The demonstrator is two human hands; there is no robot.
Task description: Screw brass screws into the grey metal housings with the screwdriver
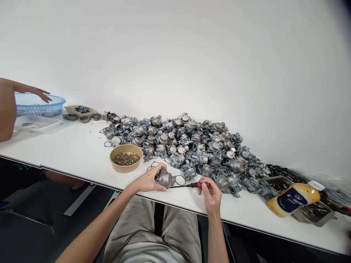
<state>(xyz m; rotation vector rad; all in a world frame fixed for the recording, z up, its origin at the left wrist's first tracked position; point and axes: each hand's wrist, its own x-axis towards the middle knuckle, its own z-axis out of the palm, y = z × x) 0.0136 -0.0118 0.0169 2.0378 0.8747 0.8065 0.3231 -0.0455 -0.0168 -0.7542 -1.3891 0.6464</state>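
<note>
My left hand (152, 179) is closed around a metal carburetor (166, 179) near the table's front edge. In my right hand (210, 193) is a screwdriver (199, 185) with a red and black handle. Its dark shaft points left, and its tip meets the lower right side of the carburetor; the exact contact spot is too small to make out. A thin black rubber ring (180, 179) lies on the table between my hands. Left of my left hand stands a round tan bowl (126, 168) holding many small brass-coloured screws (126, 159).
A large heap of carburetors (192, 138) spreads along the wall. At the right, a yellow bottle (293, 199) leans over metal trays (315, 212) of small parts. A co-worker's hand (38, 92) reaches over a blue basket (55, 106) at far left, behind a white tray (38, 124).
</note>
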